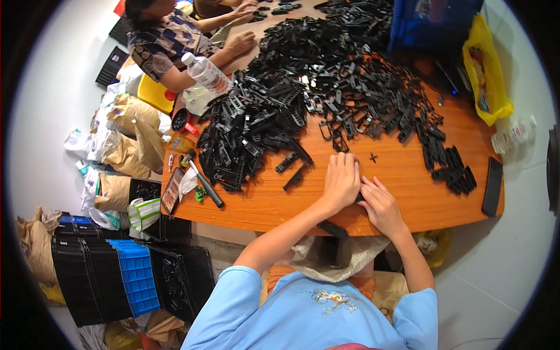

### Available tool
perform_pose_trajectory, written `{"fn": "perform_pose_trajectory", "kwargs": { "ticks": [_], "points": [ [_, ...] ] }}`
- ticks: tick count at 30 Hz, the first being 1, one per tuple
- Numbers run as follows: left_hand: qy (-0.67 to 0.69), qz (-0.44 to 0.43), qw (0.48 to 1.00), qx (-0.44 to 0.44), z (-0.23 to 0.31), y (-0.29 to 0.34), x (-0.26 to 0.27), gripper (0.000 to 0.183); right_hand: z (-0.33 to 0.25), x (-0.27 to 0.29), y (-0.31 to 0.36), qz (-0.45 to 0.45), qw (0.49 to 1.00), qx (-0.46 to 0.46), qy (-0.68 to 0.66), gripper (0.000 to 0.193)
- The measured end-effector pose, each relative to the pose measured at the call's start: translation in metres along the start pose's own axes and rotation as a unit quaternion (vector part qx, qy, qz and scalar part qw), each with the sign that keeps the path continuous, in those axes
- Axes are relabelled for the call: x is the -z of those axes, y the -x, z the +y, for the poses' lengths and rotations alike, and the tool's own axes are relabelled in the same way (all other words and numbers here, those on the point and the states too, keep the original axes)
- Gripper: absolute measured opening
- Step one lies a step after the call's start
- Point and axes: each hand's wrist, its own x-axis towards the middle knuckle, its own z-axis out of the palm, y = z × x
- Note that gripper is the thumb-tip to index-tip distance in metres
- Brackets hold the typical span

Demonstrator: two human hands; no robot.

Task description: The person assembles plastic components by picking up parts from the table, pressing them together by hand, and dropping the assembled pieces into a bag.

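Observation:
My left hand (342, 182) rests near the front edge of the table, fingers bent together and pointing away from me. Close against it is my right hand (379, 203), its fingers curled in toward the left. Between them shows a small bit of a black plastic part (360, 199), mostly covered by the hands. Another black plastic piece (333, 228) lies at the table edge below my left wrist. Just beyond the hands is a small black cross-shaped piece (373, 157). A few loose black pieces (296, 177) lie to the left of my left hand.
A large heap of black plastic parts (251, 125) covers much of the wooden table (262, 213). Stacked pieces (458, 175) and a black bar (492, 186) lie right. A hammer (206, 184) and phone (173, 191) lie left. An open sack (344, 259) hangs below; a co-worker (172, 44) sits far left.

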Motion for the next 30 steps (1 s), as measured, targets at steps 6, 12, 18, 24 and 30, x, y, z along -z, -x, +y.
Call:
{"fn": "perform_pose_trajectory", "kwargs": {
  "ticks": [6,12,18,24,30],
  "points": [
    [-0.011,-0.025,0.999,0.021,0.003,-0.001,0.007,0.011,-0.003,0.001,-0.005,-0.003,1.000,-0.017,-0.015,0.036],
    [-0.035,-0.069,0.996,0.047,0.008,-0.007,0.009,0.017,0.002,0.004,-0.009,-0.015,0.999,-0.033,-0.040,0.039],
    [-0.035,-0.065,0.997,0.028,0.005,-0.003,0.007,0.017,0.001,0.003,-0.008,-0.020,0.999,-0.029,-0.032,0.040],
    [-0.022,-0.080,0.996,0.044,0.003,-0.006,0.004,0.017,0.004,0.003,-0.008,-0.009,0.999,-0.033,-0.041,0.039],
    [0.095,-0.105,0.985,0.100,0.000,-0.009,0.014,0.028,0.003,0.002,-0.008,-0.004,0.998,-0.037,-0.050,0.037]
  ]
}}
